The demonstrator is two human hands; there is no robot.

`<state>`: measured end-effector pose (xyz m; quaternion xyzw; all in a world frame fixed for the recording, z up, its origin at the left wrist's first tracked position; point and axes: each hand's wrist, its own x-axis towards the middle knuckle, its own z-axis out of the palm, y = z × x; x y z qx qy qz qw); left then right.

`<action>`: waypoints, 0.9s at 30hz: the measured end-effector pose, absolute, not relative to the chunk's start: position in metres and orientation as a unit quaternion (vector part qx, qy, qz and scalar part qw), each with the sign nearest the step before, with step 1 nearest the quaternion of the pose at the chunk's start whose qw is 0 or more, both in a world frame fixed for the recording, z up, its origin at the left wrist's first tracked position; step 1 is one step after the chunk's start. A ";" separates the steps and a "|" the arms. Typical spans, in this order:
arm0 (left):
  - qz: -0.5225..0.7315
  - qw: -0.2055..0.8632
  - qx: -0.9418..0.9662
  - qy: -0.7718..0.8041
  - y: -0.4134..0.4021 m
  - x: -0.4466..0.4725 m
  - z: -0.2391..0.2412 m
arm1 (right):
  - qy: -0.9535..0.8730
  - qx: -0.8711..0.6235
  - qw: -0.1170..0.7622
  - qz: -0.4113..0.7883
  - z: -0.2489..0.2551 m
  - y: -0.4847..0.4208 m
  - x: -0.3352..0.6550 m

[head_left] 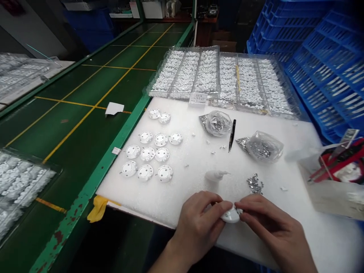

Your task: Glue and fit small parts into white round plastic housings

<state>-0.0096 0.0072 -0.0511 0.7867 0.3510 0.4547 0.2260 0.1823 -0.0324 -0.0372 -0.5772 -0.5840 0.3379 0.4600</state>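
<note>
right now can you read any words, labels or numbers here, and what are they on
White label on the clear plastic tray: printed lines, too small to read.
Small white tag on the green bench rail: too small to read.
Red packet: too blurred to read.
Nothing here is legible.

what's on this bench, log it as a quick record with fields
left hand: holds white disc
right hand: fingertips pinch same disc
nearest: pile of silver bits, white bottle
surface: white foam
on foam: white discs in rows, tweezers, plastic bags of silver bits
beyond: clear trays of white parts, blue crates
</note>
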 end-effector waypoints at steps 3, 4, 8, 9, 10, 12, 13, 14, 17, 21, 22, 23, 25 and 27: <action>0.451 0.221 0.789 0.352 0.006 -0.010 -0.054 | -0.577 -0.585 0.459 0.338 -0.037 -0.032 0.181; 0.449 0.222 0.790 0.352 0.006 -0.010 -0.054 | -0.575 -0.590 0.455 0.339 -0.036 -0.032 0.181; 0.451 0.230 0.789 0.349 0.005 -0.009 -0.055 | -0.592 -0.586 0.440 0.335 -0.035 -0.033 0.182; 0.453 0.230 0.787 0.350 0.006 -0.009 -0.054 | -0.598 -0.583 0.437 0.334 -0.035 -0.034 0.183; 0.456 0.229 0.785 0.352 0.006 -0.009 -0.054 | -0.603 -0.580 0.434 0.333 -0.035 -0.033 0.183; 0.458 0.227 0.783 0.354 0.006 -0.008 -0.052 | -0.611 -0.577 0.430 0.331 -0.036 -0.033 0.184; 0.458 0.226 0.783 0.355 0.006 -0.008 -0.052 | -0.613 -0.576 0.429 0.330 -0.037 -0.033 0.185; 0.457 0.227 0.783 0.354 0.007 -0.008 -0.051 | -0.618 -0.571 0.428 0.329 -0.037 -0.033 0.185; 0.454 0.237 0.783 0.354 0.007 -0.009 -0.051 | -0.632 -0.559 0.427 0.327 -0.036 -0.031 0.185; 0.460 0.248 0.776 0.352 0.007 -0.010 -0.053 | -0.613 -0.565 0.442 0.331 -0.034 -0.029 0.182; 0.462 0.249 0.775 0.352 0.008 -0.011 -0.053 | -0.608 -0.565 0.446 0.335 -0.034 -0.029 0.182; 0.463 0.251 0.774 0.351 0.008 -0.011 -0.053 | -0.603 -0.564 0.448 0.342 -0.034 -0.029 0.182; 0.462 0.256 0.775 0.345 0.009 -0.011 -0.053 | -0.595 -0.565 0.451 0.353 -0.034 -0.029 0.182; 0.460 0.261 0.779 0.337 0.010 -0.012 -0.052 | -0.588 -0.567 0.451 0.360 -0.034 -0.030 0.182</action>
